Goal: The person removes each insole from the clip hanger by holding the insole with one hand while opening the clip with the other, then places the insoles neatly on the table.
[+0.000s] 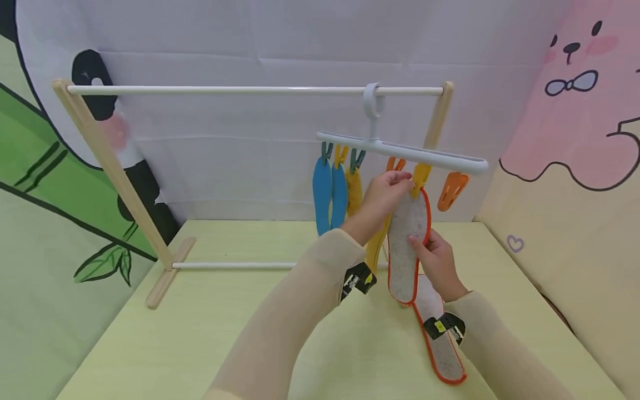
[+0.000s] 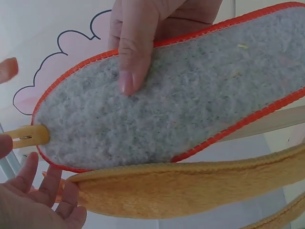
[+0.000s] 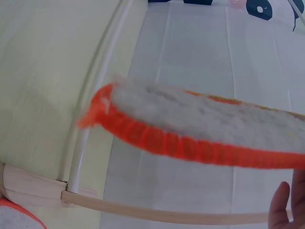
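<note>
A grey felt insole with red edging (image 1: 409, 244) hangs by its tip from a yellow clip (image 1: 421, 176) on a white hanger (image 1: 430, 155). My right hand (image 1: 437, 261) pinches its edge, thumb (image 2: 131, 71) on the felt face and fingers behind. At the top, my left hand (image 1: 385, 197) has its thumb on the yellow clip; its other fingers spread near the insole's tip. Beside this insole hang yellow insoles (image 2: 190, 191), partly hidden by my left hand in the head view. A second red-edged insole (image 1: 445, 355) lies on the table below my right hand.
The hanger hooks over the white top rail (image 1: 225, 90) of a wooden-legged rack (image 1: 117, 178). Blue insoles (image 1: 322, 191) hang at its far end from clips. An orange clip (image 1: 453, 190) dangles at the near end. Printed cloth walls (image 1: 225, 166) surround the table (image 1: 240, 328).
</note>
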The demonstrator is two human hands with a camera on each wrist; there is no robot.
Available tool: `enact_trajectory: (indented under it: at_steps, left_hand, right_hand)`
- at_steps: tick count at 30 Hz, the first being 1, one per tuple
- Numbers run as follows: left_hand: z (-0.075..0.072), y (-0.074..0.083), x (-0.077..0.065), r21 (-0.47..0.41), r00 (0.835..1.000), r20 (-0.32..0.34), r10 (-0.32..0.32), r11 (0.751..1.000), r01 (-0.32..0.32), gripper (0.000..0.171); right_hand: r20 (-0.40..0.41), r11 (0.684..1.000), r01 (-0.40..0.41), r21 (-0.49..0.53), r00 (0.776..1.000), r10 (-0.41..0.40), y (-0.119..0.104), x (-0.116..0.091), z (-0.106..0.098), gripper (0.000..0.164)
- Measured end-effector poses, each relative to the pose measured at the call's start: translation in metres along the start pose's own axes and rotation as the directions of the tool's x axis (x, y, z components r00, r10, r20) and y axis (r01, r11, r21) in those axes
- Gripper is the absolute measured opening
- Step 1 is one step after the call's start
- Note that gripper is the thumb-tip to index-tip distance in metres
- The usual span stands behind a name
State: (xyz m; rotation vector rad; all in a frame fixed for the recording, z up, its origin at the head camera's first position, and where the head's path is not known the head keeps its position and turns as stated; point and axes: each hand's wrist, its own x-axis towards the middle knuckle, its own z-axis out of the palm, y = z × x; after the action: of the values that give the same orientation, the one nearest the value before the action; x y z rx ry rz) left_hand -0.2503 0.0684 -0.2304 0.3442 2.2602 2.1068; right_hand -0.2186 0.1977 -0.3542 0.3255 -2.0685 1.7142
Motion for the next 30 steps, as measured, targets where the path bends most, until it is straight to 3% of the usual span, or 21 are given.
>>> enact_trajectory:
  at_steps: [13,22,30]
  left_hand:
    - [0.004,0.007,-0.003,0.038,0.999,-0.033,0.03,0.999,-0.029,0.03]
    - [0.009,0.014,0.0,-0.008,0.997,-0.04,0.059,0.998,-0.059,0.027]
    - [0.01,0.015,0.0,0.036,0.999,0.021,0.026,0.999,-0.027,0.033]
  right_hand:
    - [0.066,0.998,0.053,0.024,0.996,-0.055,-0.004,-0.004,0.002,0.022]
    - [0.086,0.995,0.088,0.039,0.992,-0.091,-0.007,-0.005,-0.002,0.021]
    - [0.096,0.996,0.076,0.037,0.992,-0.079,-0.007,-0.009,-0.004,0.021]
